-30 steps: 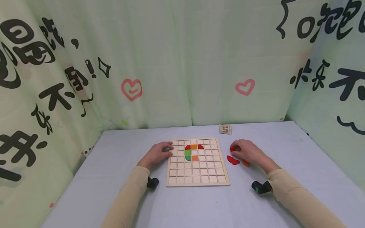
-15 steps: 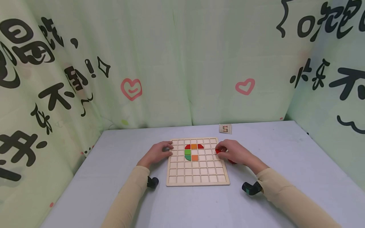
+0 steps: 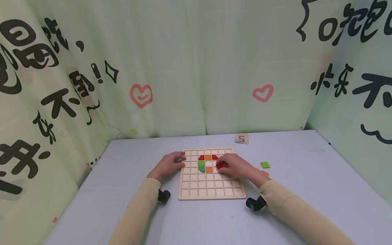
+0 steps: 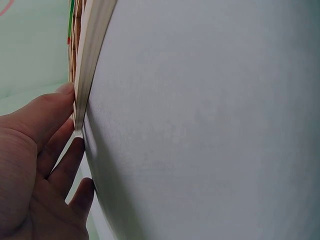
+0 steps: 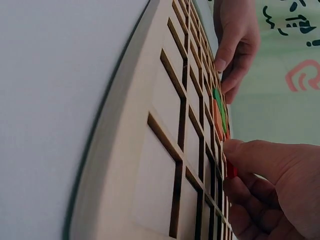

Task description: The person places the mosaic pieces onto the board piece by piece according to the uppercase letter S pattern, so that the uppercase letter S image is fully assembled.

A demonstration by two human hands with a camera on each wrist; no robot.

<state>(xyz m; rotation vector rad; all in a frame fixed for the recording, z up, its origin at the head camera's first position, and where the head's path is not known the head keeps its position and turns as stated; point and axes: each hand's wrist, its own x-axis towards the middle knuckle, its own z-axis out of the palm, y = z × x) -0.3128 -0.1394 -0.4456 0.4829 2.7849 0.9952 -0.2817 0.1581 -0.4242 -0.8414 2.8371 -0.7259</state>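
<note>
A wooden grid board (image 3: 196, 194) lies on the table with several coloured tiles in its cells, among them an orange square (image 3: 209, 169), a light green square (image 3: 201, 163) and a dark green rounded tile (image 3: 201, 169). My left hand (image 3: 169, 165) touches the board's left edge with thumb and fingertips, its fingers loosely bent. Over the board, my right hand (image 3: 235, 165) pinches a red tile (image 3: 218, 167) just right of the orange square. In the right wrist view the red tile (image 5: 231, 169) shows between thumb and fingers. Part of the tile is hidden by the fingers.
Right of the board lie a green square tile (image 3: 265, 165) and an orange tile (image 3: 265, 173), the latter partly behind the right forearm. A small pattern card (image 3: 242, 138) sits near the table's back edge. A printed curtain (image 3: 177, 68) hangs behind.
My right hand has moved left from the loose tiles to above the board, carrying the red tile. The green tile on the table has come into view. My left hand stays put.
</note>
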